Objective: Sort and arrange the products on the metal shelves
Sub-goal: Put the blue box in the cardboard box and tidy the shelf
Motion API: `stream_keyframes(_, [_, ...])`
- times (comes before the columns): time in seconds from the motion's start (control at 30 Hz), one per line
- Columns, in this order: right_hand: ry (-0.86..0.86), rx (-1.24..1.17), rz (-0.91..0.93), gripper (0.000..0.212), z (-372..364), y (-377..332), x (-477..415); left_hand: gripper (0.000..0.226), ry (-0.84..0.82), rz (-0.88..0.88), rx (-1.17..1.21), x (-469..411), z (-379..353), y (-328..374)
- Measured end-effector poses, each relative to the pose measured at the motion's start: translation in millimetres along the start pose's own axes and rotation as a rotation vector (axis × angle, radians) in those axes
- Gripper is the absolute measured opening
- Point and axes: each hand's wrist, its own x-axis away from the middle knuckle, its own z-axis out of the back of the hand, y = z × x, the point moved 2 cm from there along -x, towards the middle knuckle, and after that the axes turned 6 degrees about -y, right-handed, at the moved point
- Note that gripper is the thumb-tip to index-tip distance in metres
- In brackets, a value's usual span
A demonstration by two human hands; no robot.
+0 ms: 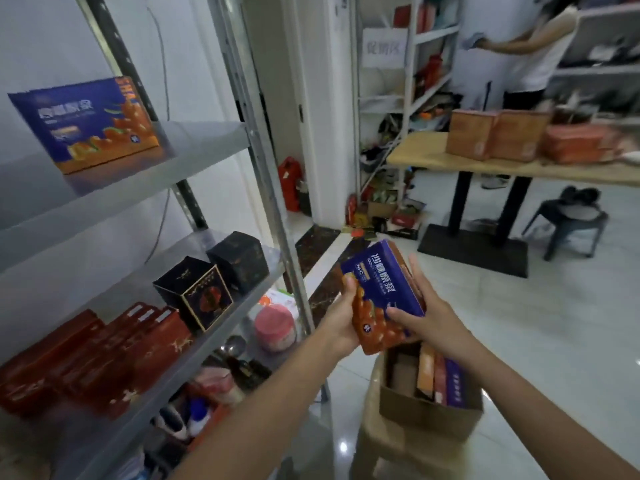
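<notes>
Head view showed a flat blue-and-orange cardboard product box [379, 299] held between both hands, just above an open brown cardboard carton [426, 415]. The left hand [341, 323] gripped the box's left edge, thumb on the printed face and fingers wrapped behind. The right hand [427, 315] held the right edge, thumb laid across the lower front and fingers reaching up the far side. The box's long axis ran from its orange end near the wrists up and away to its blue end.

A matching blue-and-orange box [90, 123] stood on the upper grey metal shelf [201, 140], up and well to the left of the hands, with bare shelf to its right. The left hand was the nearer one, so placing the held box there would likely mean a lift up and leftward.

The carton held several more slim boxes [446, 379] standing on edge. On the middle metal shelf [131, 285] sat two black boxes [197, 294] and a row of red ones [114, 355].
</notes>
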Motion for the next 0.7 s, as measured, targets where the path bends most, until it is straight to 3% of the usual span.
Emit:
stream_keyframes(0.07, [0.175, -0.086, -0.105, 0.091, 2, 34, 18, 0.061, -0.001, 0.115, -0.188, -14, -10, -24])
stream_keyframes(0.2, [0.418, 0.032, -0.428, 0.079, 5, 113, 45, 0.074, 0.21, 0.231, -1.112, -43, 8, -67])
stream_keyframes(0.3, [0.464, 0.189, -0.582, 0.078, 10, 157, 52, 0.076, 0.291, 0.015, -1.741, -62, 54, -90])
stream_keyframes(0.37, [0.473, 0.25, -0.617, 0.078, 11, 177, 45, 0.076, 0.23, -0.132, -2.083, -74, 74, -99])
stream_keyframes(0.47, [0.474, 0.336, -0.617, 0.079, 11, 196, 21, 0.077, 0.085, -0.165, -2.226, -94, 82, -112])
stream_keyframes(0.7, [0.336, 0.544, -0.549, 0.083, -2, 262, -62, 0.073, 0.219, -0.113, -2.157, -183, 88, -147])
